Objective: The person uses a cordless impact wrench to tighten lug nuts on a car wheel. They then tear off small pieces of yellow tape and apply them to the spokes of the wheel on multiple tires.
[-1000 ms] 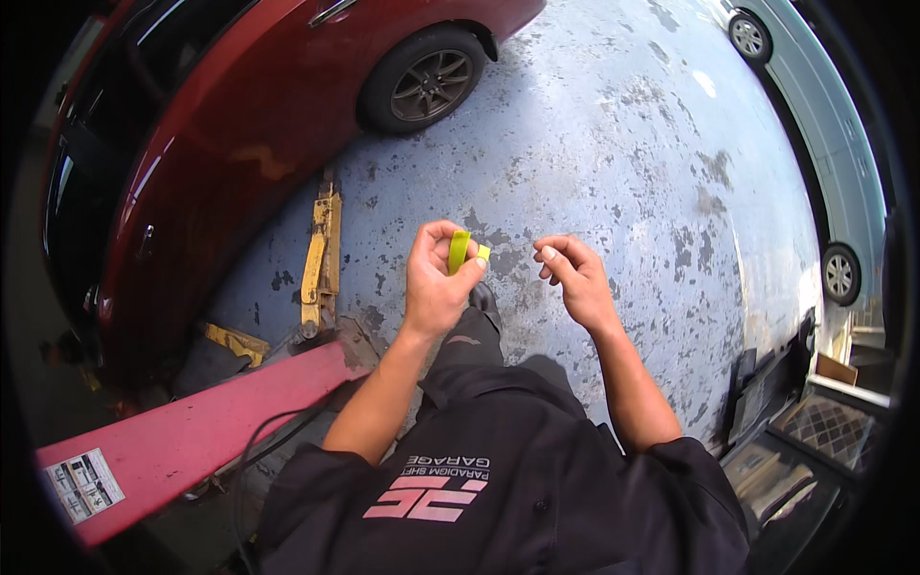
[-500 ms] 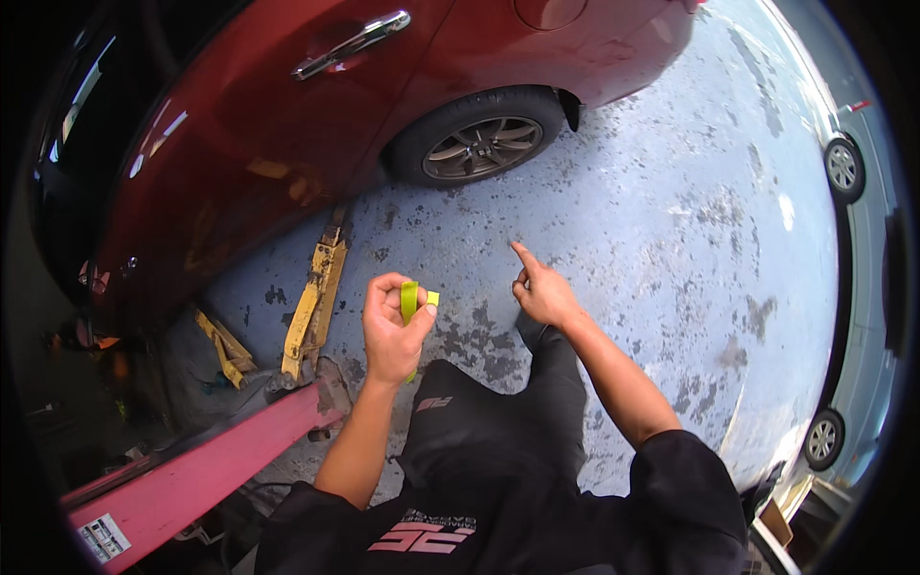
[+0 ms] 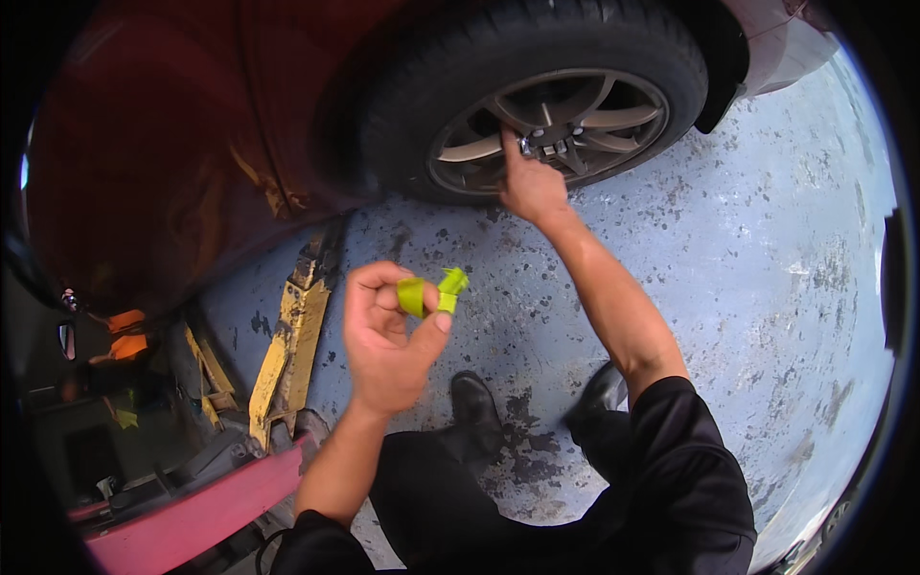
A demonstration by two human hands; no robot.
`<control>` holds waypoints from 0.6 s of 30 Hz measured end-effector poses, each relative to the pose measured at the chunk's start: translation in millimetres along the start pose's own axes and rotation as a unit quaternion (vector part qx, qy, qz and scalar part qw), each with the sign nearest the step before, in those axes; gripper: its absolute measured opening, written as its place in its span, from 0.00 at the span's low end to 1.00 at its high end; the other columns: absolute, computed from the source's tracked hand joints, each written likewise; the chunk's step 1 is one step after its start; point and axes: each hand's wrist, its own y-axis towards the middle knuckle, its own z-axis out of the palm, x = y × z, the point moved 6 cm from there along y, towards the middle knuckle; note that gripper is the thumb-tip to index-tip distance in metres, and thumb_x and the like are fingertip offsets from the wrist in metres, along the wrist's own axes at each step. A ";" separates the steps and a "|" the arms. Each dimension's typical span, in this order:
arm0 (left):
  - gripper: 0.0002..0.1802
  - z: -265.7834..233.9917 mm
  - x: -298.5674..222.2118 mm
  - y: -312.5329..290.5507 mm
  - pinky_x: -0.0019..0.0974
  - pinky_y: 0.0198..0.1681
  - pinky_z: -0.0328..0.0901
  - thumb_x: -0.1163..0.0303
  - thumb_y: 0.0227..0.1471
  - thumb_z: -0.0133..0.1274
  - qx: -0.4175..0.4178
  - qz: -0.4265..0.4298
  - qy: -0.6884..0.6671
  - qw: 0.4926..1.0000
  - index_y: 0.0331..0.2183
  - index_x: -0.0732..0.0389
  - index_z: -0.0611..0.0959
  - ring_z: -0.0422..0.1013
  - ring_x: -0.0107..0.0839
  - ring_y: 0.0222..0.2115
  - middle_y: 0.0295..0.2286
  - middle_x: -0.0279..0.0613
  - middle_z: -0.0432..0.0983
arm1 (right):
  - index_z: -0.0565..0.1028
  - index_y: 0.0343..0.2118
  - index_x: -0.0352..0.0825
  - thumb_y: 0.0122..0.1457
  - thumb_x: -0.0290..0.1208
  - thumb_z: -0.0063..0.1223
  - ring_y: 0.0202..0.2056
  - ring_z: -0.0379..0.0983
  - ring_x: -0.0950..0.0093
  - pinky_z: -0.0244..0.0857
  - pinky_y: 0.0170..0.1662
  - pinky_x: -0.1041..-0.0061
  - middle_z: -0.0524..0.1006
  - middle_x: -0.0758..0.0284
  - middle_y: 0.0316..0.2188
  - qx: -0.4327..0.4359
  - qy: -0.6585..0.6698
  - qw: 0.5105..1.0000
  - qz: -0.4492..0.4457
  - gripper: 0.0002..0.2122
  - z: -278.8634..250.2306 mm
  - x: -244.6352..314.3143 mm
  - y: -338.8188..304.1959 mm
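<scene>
My left hand [image 3: 388, 345] is closed around a bright yellow-green strip [image 3: 411, 297], pinched between thumb and fingers. The strip's bunched end stands out past my fingertips, and whether it is tape or fabric I cannot make out. My right hand [image 3: 535, 189] reaches forward to the car's wheel [image 3: 604, 120], its index finger stretched out against or just in front of the spokes beside the lug nuts. The other fingers of that hand are mostly hidden, and I see nothing held in it. A black tire [image 3: 412, 105] surrounds the grey multi-spoke rim.
The dark red car body [image 3: 163, 144] stands ahead and to the left. A yellow lift arm [image 3: 289, 350] reaches under it from a pink-red beam [image 3: 211, 517] at lower left. My black shoes [image 3: 476, 402] stand on worn blue floor [image 3: 767, 287]. Someone in orange [image 3: 127, 335] is at far left.
The wheel is much nearer now. My right hand has gone from pointing in the air to the rim. My left hand still holds the strip, whose end now sticks out further.
</scene>
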 end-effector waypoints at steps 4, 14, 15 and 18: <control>0.27 -20.3 36.2 8.9 0.30 0.44 0.65 0.86 0.49 0.60 0.014 0.005 0.006 1.000 0.48 0.62 0.66 0.70 0.23 0.36 0.33 0.40 0.75 | 0.41 0.71 0.31 0.53 0.37 0.57 0.29 0.79 0.48 0.75 0.40 0.54 0.80 0.48 0.24 0.038 0.135 0.987 -0.084 0.46 54.2 95.5 -21.2; 0.29 -25.2 72.7 10.7 0.28 0.37 0.68 0.76 0.49 0.65 0.056 0.082 0.007 0.995 0.48 0.58 0.65 0.71 0.24 0.30 0.31 0.41 0.75 | 0.49 0.71 0.37 0.51 0.35 0.56 0.28 0.79 0.48 0.75 0.39 0.53 0.80 0.49 0.23 -0.102 0.079 0.989 -0.075 0.44 56.9 62.4 -11.9; 0.29 -24.0 67.8 9.9 0.28 0.36 0.68 0.76 0.49 0.64 0.054 0.093 0.011 0.994 0.48 0.58 0.65 0.71 0.23 0.30 0.31 0.41 0.75 | 0.49 0.71 0.39 0.51 0.35 0.56 0.28 0.80 0.49 0.75 0.39 0.53 0.80 0.49 0.23 -0.104 0.081 0.989 -0.065 0.44 59.2 60.1 -5.9; 0.28 -37.5 52.7 -2.7 0.29 0.41 0.66 0.80 0.49 0.63 0.062 0.097 0.004 0.993 0.48 0.60 0.65 0.70 0.24 0.34 0.33 0.41 0.75 | 0.50 0.71 0.45 0.52 0.34 0.57 0.29 0.80 0.51 0.76 0.39 0.54 0.81 0.51 0.24 -0.121 0.071 0.990 -0.028 0.43 28.6 28.9 -15.6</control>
